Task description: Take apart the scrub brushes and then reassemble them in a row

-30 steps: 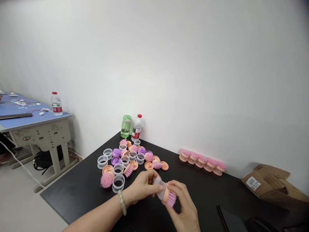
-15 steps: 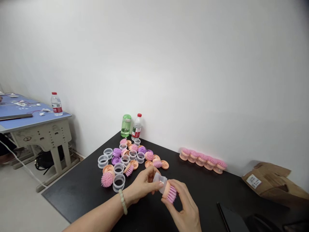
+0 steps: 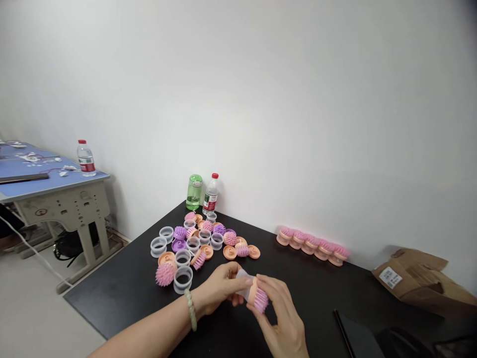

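My left hand (image 3: 219, 287), with a beaded bracelet at the wrist, pinches a translucent plastic ring (image 3: 243, 277). In my right hand (image 3: 283, 318) is a silicone scalp brush head (image 3: 260, 297) with pink bristles and a peach base. The base presses against the ring's open side; how far in it sits is hidden by fingers. Left of the hands lie several loose translucent rings (image 3: 183, 279), pink brush heads (image 3: 165, 274), purple brush heads (image 3: 180, 232) and peach round caps (image 3: 254, 252). A row of pink brushes (image 3: 312, 244) stands along the wall on the right.
A green bottle (image 3: 194, 193) and a water bottle (image 3: 210, 195) stand at the black table's (image 3: 122, 293) far corner. On the right are a crumpled brown paper bag (image 3: 421, 281) and a dark flat object (image 3: 357, 333). A blue table (image 3: 55, 186) is at the left.
The ring and the brush head have come closer together, and the ring now tilts against the peach base. The loose parts lie as before.
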`<control>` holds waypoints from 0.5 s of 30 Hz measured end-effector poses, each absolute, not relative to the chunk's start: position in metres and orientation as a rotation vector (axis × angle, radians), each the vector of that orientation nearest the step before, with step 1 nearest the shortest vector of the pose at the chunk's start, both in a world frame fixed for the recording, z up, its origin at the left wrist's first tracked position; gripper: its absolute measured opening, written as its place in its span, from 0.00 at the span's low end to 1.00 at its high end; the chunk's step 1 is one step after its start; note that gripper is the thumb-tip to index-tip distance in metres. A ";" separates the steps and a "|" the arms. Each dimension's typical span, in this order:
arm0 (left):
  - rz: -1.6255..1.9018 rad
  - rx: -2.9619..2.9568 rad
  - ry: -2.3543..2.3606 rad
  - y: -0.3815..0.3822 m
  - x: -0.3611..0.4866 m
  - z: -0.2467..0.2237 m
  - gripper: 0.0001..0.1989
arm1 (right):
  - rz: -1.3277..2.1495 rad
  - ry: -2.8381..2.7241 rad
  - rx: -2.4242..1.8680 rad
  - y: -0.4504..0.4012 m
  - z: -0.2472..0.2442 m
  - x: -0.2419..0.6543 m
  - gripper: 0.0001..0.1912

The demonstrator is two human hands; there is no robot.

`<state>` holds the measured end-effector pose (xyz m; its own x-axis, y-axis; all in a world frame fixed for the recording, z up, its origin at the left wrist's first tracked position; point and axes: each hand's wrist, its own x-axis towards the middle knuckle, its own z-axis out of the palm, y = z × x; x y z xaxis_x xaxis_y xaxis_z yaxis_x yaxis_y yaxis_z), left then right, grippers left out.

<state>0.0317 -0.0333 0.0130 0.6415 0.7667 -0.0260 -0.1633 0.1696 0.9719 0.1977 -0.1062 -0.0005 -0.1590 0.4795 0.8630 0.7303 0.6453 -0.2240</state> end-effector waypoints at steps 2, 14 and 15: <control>0.684 1.180 0.598 -0.034 0.032 0.012 0.27 | -0.298 -1.825 -0.953 -0.107 -0.001 0.197 0.16; 0.899 1.325 0.186 -0.031 0.023 0.022 0.33 | 0.650 -1.322 -1.222 -0.103 -0.007 0.202 0.18; 0.923 1.311 0.220 -0.031 0.023 0.023 0.33 | 0.639 -1.291 -1.221 -0.103 -0.007 0.202 0.19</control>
<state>0.0227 -0.0313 0.0225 0.6402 0.6848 0.3480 -0.4540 -0.0282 0.8906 0.2022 -0.1025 -0.0068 0.2362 0.9017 0.3621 0.2588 0.3008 -0.9179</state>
